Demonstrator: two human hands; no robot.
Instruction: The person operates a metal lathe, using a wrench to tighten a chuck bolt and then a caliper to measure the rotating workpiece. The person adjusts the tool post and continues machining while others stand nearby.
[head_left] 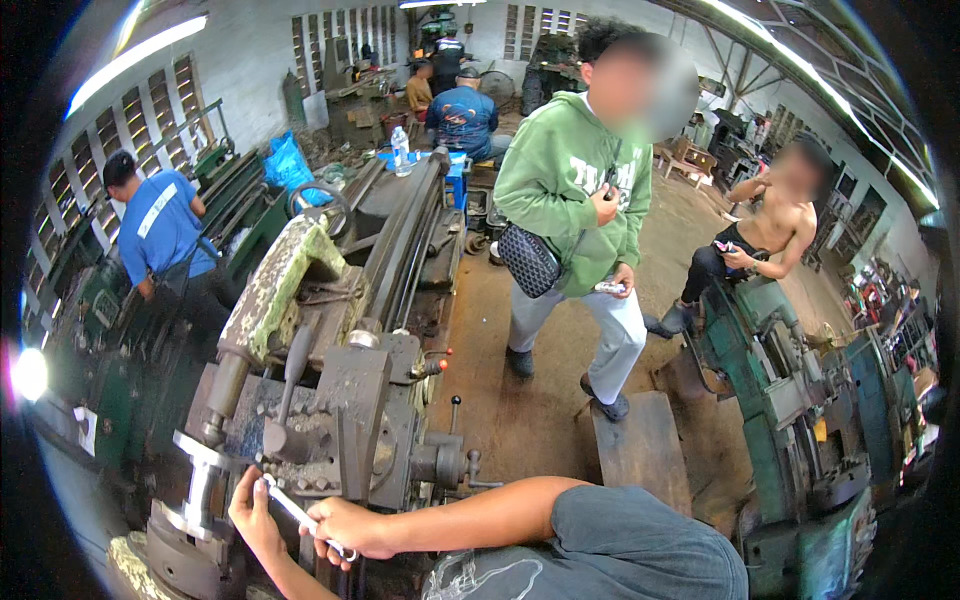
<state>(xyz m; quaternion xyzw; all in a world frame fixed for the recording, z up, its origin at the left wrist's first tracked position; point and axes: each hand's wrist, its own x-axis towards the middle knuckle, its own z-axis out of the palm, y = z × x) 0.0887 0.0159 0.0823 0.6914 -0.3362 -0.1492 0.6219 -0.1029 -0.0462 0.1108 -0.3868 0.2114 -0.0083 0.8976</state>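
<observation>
A slim silver wrench (292,508) lies slantwise between my two hands, in front of the lathe. My right hand (345,527) is closed around its lower part, and a ring-like end pokes out below the fingers. At the upper end, the fingers of my left hand (254,512) are closed on the tip. Just left of that hand is a shiny flanged metal workpiece (203,488), seated in the lathe chuck (185,560). Beyond my hands stands the lathe's tool post and carriage (335,425), with a handled lever on top.
The lathe bed (405,235) runs away from me, with a plastic bottle (401,152) at its far end. A person in a green hoodie (575,190) stands right of the lathe, near a wooden plank (642,450). Another machine (780,370) stands at right; other people are around.
</observation>
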